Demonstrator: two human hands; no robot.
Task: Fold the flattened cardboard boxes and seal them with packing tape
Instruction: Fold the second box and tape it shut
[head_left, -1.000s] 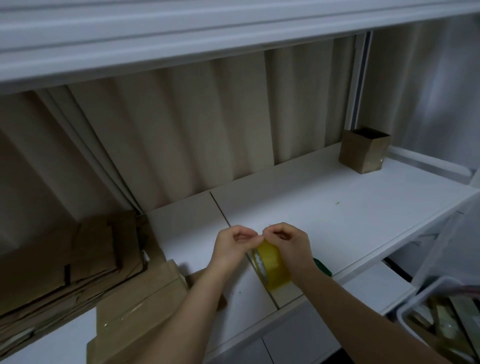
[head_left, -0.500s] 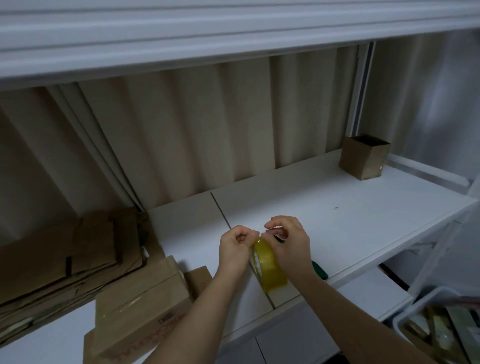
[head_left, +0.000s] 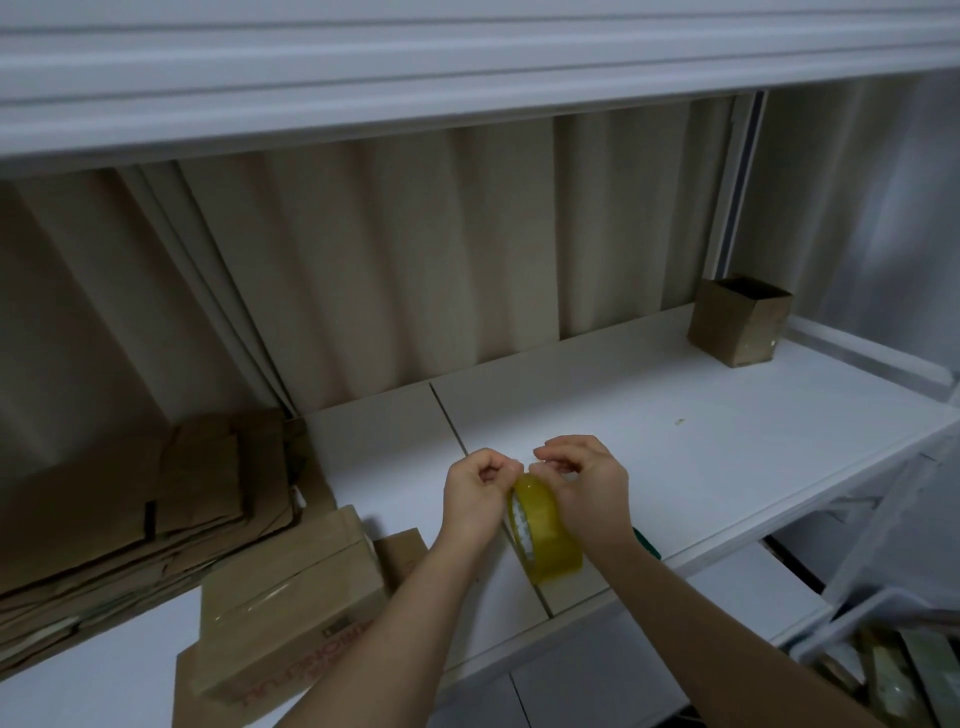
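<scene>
A yellow roll of packing tape (head_left: 545, 535) is held upright above the white table (head_left: 675, 467). My right hand (head_left: 592, 493) wraps over its right side, fingers curled at the top of the roll. My left hand (head_left: 475, 499) is curled at the roll's top left edge, fingertips pinching at the tape there. A folded cardboard box (head_left: 291, 603) with red print lies at the lower left, a tape strip along its top seam. A stack of flattened cardboard boxes (head_left: 130, 509) lies further left.
A small open cardboard box (head_left: 737, 322) stands at the table's far right corner. A green object (head_left: 647, 551) peeks out under my right wrist. Beige curtains (head_left: 389, 270) hang behind the table. A white bin (head_left: 883, 649) with scraps sits at the lower right.
Both hands stayed on the tape roll. The fingers of my right hand shifted on the top of the roll, working at its edge with my left fingertips.
</scene>
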